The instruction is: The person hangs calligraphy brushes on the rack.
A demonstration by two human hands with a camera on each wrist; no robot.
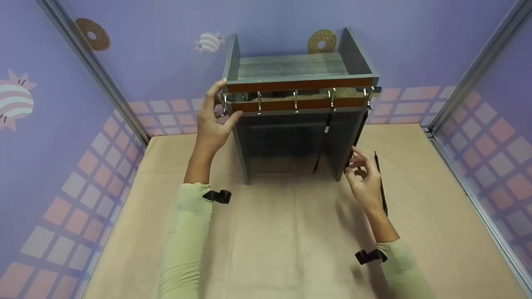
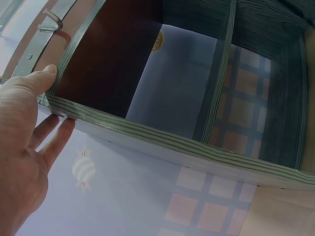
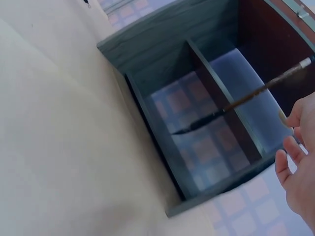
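- Looking down in the head view, the left hand (image 1: 212, 124) gripped the upper left corner of the grey rack (image 1: 297, 108), which stood on the counter (image 1: 291, 241); the right hand (image 1: 365, 182), fingers loosely spread, touched a black strap (image 1: 358, 139) hanging from the rightmost hook (image 1: 368, 97).
- Left wrist view: thumb on the rack's edge, fingers (image 2: 56, 137) extended beneath.
- Right wrist view: right hand's fingers (image 3: 285, 164) relaxed beside the rack; another strap (image 3: 241, 103) hung across its open interior.
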